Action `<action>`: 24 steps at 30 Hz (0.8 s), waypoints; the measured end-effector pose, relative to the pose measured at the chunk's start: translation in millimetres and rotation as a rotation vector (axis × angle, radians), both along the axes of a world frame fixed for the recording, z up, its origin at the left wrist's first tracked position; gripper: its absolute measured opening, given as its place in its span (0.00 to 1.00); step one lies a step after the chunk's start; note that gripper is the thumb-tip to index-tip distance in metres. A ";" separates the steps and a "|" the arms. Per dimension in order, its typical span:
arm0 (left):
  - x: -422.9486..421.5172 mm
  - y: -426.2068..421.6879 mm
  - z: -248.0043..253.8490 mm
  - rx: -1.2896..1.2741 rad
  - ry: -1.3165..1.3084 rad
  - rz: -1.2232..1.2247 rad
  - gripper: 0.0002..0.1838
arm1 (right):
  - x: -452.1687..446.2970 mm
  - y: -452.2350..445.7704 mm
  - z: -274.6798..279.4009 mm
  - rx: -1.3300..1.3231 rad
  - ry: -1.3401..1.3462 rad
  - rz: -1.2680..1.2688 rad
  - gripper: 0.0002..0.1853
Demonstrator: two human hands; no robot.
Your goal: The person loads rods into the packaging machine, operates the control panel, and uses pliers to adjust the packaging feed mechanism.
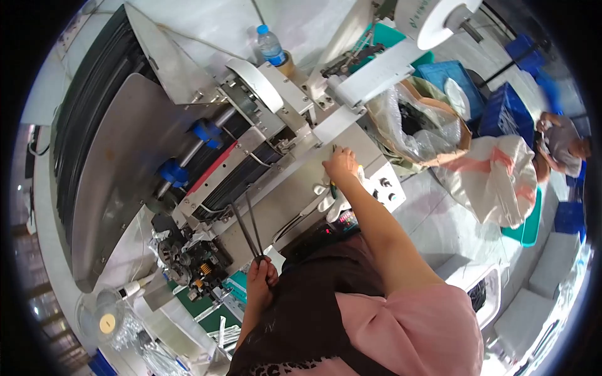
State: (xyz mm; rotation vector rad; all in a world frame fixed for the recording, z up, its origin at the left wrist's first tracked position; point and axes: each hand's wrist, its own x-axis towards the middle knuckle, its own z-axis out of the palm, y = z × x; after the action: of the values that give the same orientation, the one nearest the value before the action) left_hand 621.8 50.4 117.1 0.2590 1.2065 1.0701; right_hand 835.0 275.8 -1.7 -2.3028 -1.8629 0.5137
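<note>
My left hand (261,279) is closed around the joined end of long dark tweezers (252,233). Their two prongs spread apart and point up toward the machine (216,160). Over the machine's metal worktop (293,183), my right hand (342,165) is closed on a small hand tool with yellow-green handles (333,190), perhaps cutters. The tool's dark tip shows just past my fingers, and the rest is hidden in my palm. Below that hand are a white panel with black knobs (384,185) and a control unit with red lit digits (328,230).
A water bottle (270,46) stands behind the machine. To the right are a bag-lined carton (461,133), a white woven sack (495,182) and a blue crate (505,109). A large reel (421,20) hangs at the top. Another person (560,143) sits at far right.
</note>
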 end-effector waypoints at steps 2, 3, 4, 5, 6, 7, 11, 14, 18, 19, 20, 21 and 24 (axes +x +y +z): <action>3.3 -2.3 4.3 0.001 0.076 0.073 0.06 | -1.6 16.1 -36.5 -0.102 0.079 -0.076 0.21; 3.8 -4.0 4.9 0.020 0.125 0.069 0.06 | -3.5 20.5 -44.0 -0.216 0.142 -0.175 0.19; 3.6 -5.3 5.6 0.038 0.174 0.059 0.06 | 0.1 21.4 -51.3 -0.217 0.158 -0.158 0.19; 4.0 -6.0 5.8 0.040 0.191 0.065 0.06 | 6.2 19.9 -46.4 -0.151 0.230 -0.080 0.16; 5.8 -6.6 5.0 0.044 0.219 0.045 0.06 | 11.3 18.2 -40.1 -0.083 0.298 -0.010 0.13; 8.6 -5.3 3.8 0.047 0.242 0.019 0.06 | 14.3 16.9 -28.1 0.025 0.482 -0.017 0.12; 17.8 1.8 -2.7 -0.008 0.230 -0.069 0.06 | 21.0 0.7 7.4 0.175 0.957 -0.169 0.14; 21.1 7.3 -14.6 -0.001 0.576 -0.275 0.06 | 16.0 -2.9 31.1 0.482 0.963 -0.117 0.13; 0.9 4.7 -40.2 0.095 1.144 -0.722 0.08 | 6.8 4.9 53.2 0.276 1.627 -0.209 0.14; -2.4 6.3 -41.6 0.031 1.121 -0.785 0.09 | 1.8 7.4 53.6 0.292 1.801 -0.276 0.17; -10.7 3.1 -50.1 -0.007 1.118 -0.870 0.11 | -1.0 8.9 54.8 0.319 1.801 -0.322 0.17; -17.5 0.9 -58.3 -0.032 1.075 -0.921 0.12 | -3.1 8.9 57.6 0.370 1.938 -0.378 0.18; -40.7 -10.2 -86.8 -0.053 0.976 -1.081 0.14 | -15.3 12.1 64.4 0.512 2.150 -0.558 0.21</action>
State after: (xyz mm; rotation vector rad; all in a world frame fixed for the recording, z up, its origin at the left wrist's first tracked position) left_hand 581.1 40.2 30.3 1.3206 1.5933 -0.1117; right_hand 819.7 288.0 62.7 -0.6487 -0.1425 1.2776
